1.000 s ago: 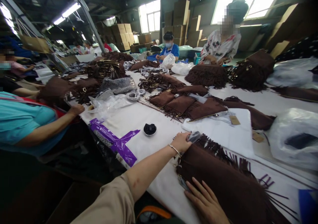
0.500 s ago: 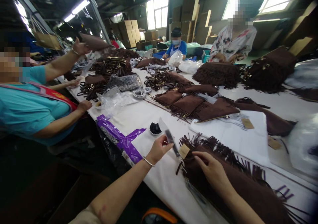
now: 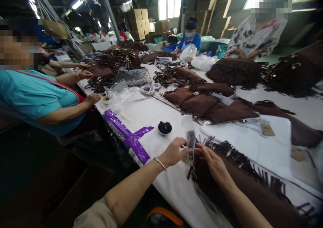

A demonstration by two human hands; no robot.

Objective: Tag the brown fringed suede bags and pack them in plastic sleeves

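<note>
I hold 1 small clear plastic packet, dark inside, at the left end of a long dark-brown fringed fabric piece lying along the near edge of the white-covered table. My left hand pinches the packet, nearly closed. My right hand has its fingers loosely bent beside it; I cannot tell whether they grip anything. Beyond sits a small round white bowl; shiny purple plastic tape runs over the table's near edge.

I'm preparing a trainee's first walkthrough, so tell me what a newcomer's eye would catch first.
Bright purple tape on the white table's edge, left of centre, stands out first. Next comes the large brown fringed piece at lower right; at its far end the left hand holds a translucent packet, the right hand close beside.
</note>
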